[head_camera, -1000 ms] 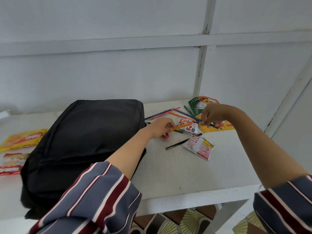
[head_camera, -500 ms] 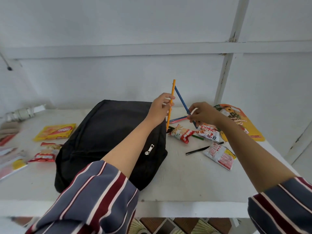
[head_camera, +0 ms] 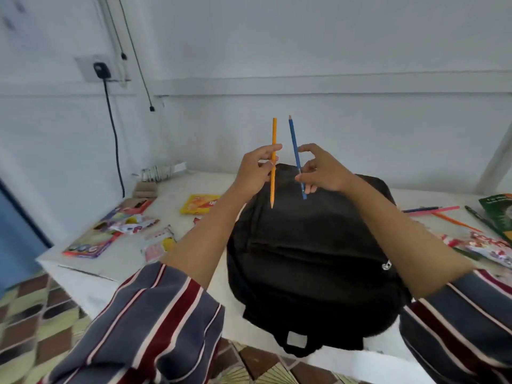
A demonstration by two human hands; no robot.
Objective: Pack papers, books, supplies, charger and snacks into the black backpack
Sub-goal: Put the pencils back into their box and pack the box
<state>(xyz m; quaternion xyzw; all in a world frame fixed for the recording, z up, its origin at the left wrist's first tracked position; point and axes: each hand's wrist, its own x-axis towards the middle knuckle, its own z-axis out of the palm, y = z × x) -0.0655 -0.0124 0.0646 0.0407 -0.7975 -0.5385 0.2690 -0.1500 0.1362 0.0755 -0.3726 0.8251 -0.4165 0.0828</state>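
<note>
Early stage: left grip (head_camera: 255, 170) pinches orange pencil (head_camera: 274, 134), right grip (head_camera: 321, 173) pinches blue pencil (head_camera: 293, 139) above the shut-looking backpack (head_camera: 304, 259). Snacks (head_camera: 199, 204) and pencils (head_camera: 435, 209) are unpacked on bench (head_camera: 171, 200).

A black backpack (head_camera: 310, 259) lies flat on the white table, its carry loop hanging over the near edge and a silver zip pull showing on its right side. Above it, an orange pencil (head_camera: 274, 139) is pinched near-upright in the left hand (head_camera: 255, 170), point down, while the right hand (head_camera: 321, 170) pinches a blue pencil (head_camera: 293, 137), tilted slightly and just beside the orange one. Left of the bag lie a yellow snack packet (head_camera: 199, 204), crumpled wrappers (head_camera: 159, 242) and a colourful booklet (head_camera: 91, 242). To its right, loose coloured pencils (head_camera: 435, 209) rest near red-and-white snack packets (head_camera: 482, 245). A black charger (head_camera: 100, 70) sits plugged into the wall socket.
</note>
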